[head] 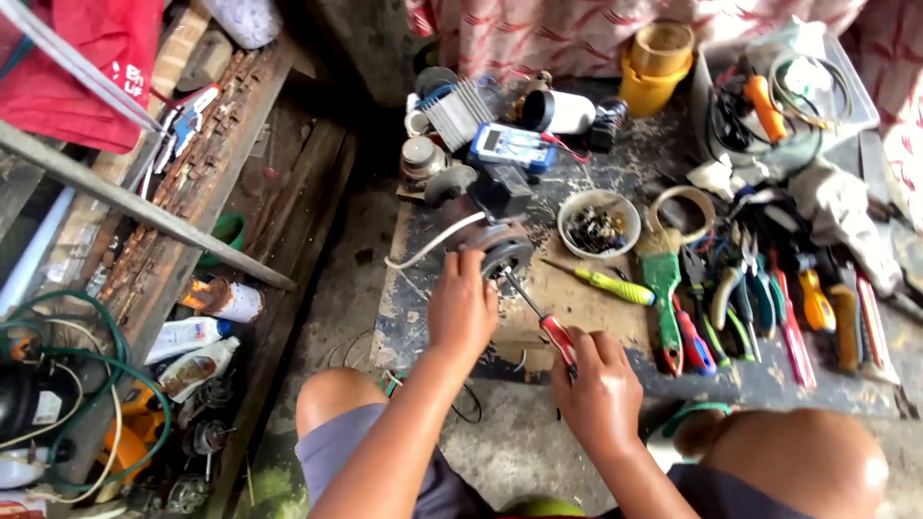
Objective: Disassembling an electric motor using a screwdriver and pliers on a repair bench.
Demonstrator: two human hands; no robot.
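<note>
The right hand [601, 389] has its fingers wrapped tight around a red-handled screwdriver [543, 325]. Its tip points up into the round motor [495, 245]. The left hand [461, 308] rests on the motor, fingers maybe curled over it. Past the motor sits a bowl [598, 223] of small parts.

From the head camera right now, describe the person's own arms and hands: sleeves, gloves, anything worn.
Both arms are bare from the bottom edge of the picture to the fingers: no sleeves show. The left hand and right hand wear no gloves, and no ring, watch or band is visible. Grey-blue shorts cover the thighs below them.
</note>
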